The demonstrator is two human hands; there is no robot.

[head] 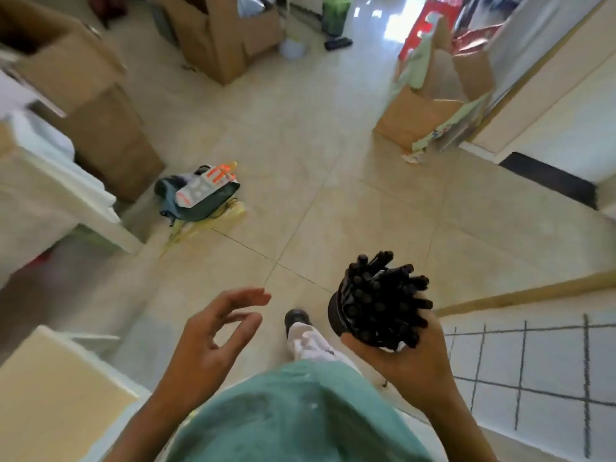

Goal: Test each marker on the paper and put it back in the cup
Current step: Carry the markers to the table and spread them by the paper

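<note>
Head view. Green shirt (300, 418) fills the lower centre, nearest the lens, between the two forearms. Right hand (410, 355) grips a black cup (336, 311) from below and behind, fingers curled round its wall; the cup tilts forward and is packed with black markers (383, 298), caps fanning outward. Left hand (213, 338) hangs in the air, holding nothing, fingers loosely spread and slightly bent, well apart from the cup. Beyond both hands lies an open stretch of beige tiled floor (300, 181). Cardboard boxes bound that space: one far beyond the left hand (100, 105), one at the top centre (226, 38), one beyond the right hand (430, 105). A toy blaster on a dark bag (200, 191) lies on the floor ahead of the left hand. A pale box edge (56, 395) sits just outside the left forearm; a white gridded surface (540, 361) lies outside the right forearm. A dark shoe (296, 318) shows between the hands. Motion blur softens all edges; the far objects cannot be identified. The cup's base is hidden by the right hand.
</note>
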